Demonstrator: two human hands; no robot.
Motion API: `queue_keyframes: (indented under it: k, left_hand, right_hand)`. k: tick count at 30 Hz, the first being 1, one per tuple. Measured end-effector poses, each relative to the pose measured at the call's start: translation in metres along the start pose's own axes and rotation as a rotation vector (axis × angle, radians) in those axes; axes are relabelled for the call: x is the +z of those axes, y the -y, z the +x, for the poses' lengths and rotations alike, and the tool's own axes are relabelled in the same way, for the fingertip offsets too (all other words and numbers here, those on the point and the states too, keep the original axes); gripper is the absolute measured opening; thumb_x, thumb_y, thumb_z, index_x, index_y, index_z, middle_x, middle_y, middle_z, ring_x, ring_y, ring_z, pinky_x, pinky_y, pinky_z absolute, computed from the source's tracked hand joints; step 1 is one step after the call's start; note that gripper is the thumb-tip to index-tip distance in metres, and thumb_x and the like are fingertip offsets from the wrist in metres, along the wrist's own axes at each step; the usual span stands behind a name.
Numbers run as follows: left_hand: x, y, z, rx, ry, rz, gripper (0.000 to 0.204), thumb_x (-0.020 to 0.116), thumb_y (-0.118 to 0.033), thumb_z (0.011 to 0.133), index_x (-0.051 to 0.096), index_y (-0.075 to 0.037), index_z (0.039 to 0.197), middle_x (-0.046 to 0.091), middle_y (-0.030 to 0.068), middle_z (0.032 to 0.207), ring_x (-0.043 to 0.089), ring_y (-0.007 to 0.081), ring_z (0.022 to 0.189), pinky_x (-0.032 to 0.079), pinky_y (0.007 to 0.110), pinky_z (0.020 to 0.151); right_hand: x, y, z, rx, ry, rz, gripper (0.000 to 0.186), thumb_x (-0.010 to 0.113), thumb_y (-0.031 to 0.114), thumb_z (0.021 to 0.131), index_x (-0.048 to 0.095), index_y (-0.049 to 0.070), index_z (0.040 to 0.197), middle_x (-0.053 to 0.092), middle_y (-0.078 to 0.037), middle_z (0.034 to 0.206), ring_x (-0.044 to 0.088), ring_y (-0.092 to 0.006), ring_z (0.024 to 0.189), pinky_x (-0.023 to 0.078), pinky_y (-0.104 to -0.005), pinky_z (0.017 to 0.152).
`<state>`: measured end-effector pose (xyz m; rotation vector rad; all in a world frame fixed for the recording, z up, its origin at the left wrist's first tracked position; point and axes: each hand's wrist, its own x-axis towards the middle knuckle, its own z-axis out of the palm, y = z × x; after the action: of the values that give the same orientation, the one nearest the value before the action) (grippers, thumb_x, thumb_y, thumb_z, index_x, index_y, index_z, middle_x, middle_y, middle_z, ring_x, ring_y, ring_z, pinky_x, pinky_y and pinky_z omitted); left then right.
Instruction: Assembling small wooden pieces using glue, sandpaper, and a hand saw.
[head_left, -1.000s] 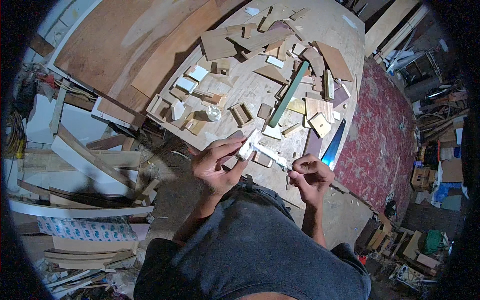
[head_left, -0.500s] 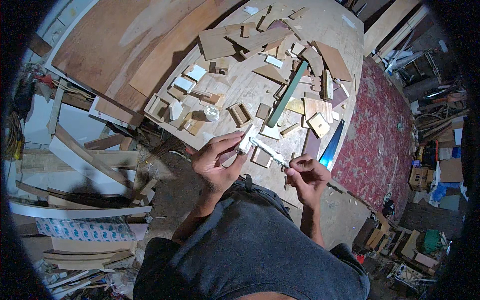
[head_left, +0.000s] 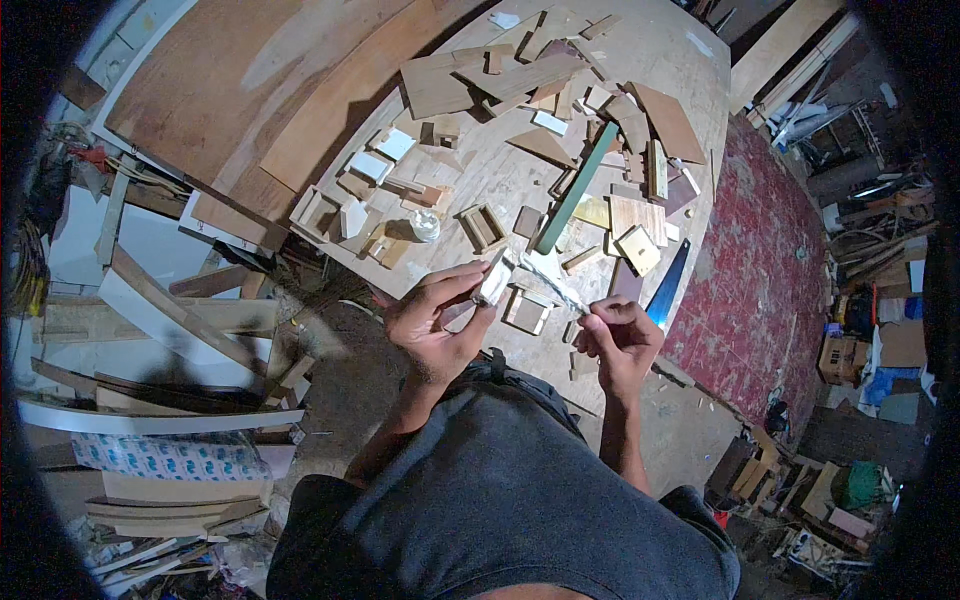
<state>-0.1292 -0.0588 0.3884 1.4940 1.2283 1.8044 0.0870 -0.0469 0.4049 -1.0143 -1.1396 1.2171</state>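
My left hand (head_left: pixel 441 326) is closed on a small wooden block (head_left: pixel 494 281) with white smears on it, held above the near part of the worktable. My right hand (head_left: pixel 619 335) pinches a thin white-coated stick (head_left: pixel 556 287), which slants up toward the block's right side. Beyond the block stand an open white tub (head_left: pixel 425 226) and a small wooden frame (head_left: pixel 483 228). Beneath the stick lie a wooden piece (head_left: pixel 528 309) and other offcuts. A blue saw blade (head_left: pixel 667 286) lies to the right of my right hand.
The worktable (head_left: pixel 686 55) carries many offcuts and a long green strip (head_left: pixel 576 187). Large plywood sheets (head_left: pixel 190 90) lie along the upper left, and stacked boards (head_left: pixel 175 420) fill the lower left. A worn red surface (head_left: pixel 745 260) runs along the right, with piled clutter (head_left: pixel 840 490) beyond.
The stick's tip has moved away from the face of the block and the stick is tilted more steeply. My hands have otherwise moved only slightly.
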Motion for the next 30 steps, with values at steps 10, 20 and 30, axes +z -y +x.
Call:
queue_keyframes:
  k: [10,20,30]
  left_hand:
    - [0.001,0.0,0.001,-0.087,-0.112,-0.017,0.031,0.076,0.009,0.072,0.066,0.006,0.102,0.07,0.0168,0.104,0.069,0.0196,0.094,0.057,0.029,0.082]
    - [-0.002,0.001,-0.007,-0.141,-0.057,-0.062,0.035,0.075,0.009,0.077,0.061,0.007,0.11,0.065,0.0217,0.113,0.066,0.0233,0.103,0.055,0.032,0.088]
    - [-0.003,0.007,-0.012,-0.137,-0.067,-0.096,0.034,0.075,0.008,0.078,0.061,0.007,0.109,0.065,0.0212,0.113,0.066,0.0237,0.102,0.056,0.033,0.087]
  right_hand:
    - [0.005,-0.004,-0.011,0.058,0.133,0.022,0.011,0.073,-0.004,0.082,0.062,-0.005,0.084,0.066,-0.015,0.083,0.061,-0.0126,0.058,0.048,-0.0238,0.046]
    - [0.007,-0.007,-0.012,0.063,0.161,0.114,0.009,0.072,-0.003,0.084,0.063,-0.004,0.084,0.065,-0.014,0.082,0.06,-0.0131,0.056,0.046,-0.0238,0.045]
    - [0.009,-0.021,-0.01,0.098,0.138,0.095,0.008,0.071,0.0,0.086,0.063,-0.003,0.085,0.064,-0.013,0.078,0.059,-0.0129,0.055,0.045,-0.0242,0.044]
